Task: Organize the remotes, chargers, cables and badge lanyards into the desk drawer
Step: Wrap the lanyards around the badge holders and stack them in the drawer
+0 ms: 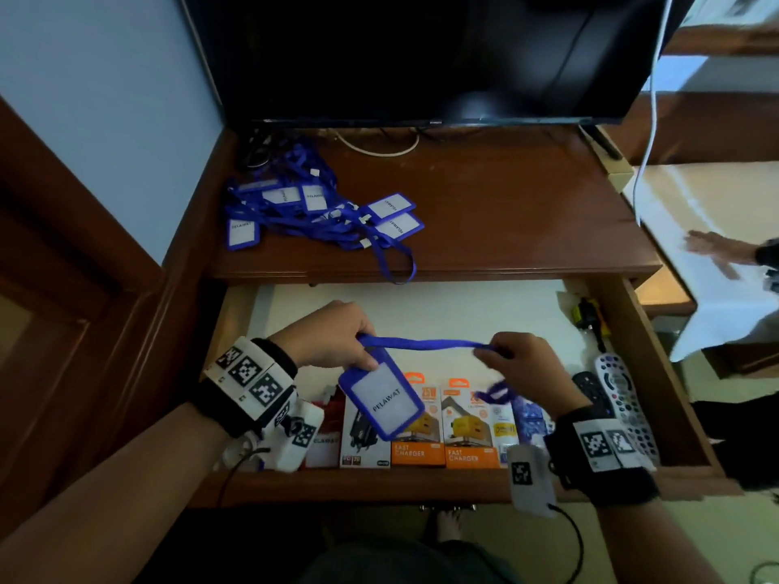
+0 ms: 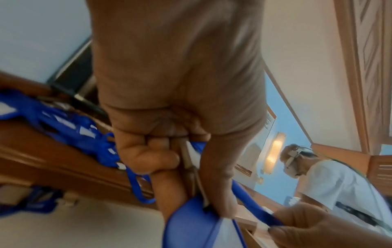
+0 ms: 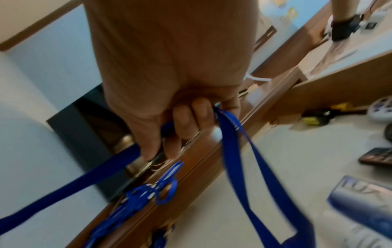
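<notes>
Badge lanyard (image 1: 421, 344) taut between left grip (image 1: 333, 337) at its holder and right grip (image 1: 520, 359), above drawer (image 1: 657, 373).

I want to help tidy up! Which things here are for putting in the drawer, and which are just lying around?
For the job:
- blue lanyard stretched between both hands
- badge hanging from it
- pile of lanyards on the desk
- charger boxes, in the drawer
- remotes, in the drawer

Just lying about:
- television
- white cable behind it
- yellow and black tool
</notes>
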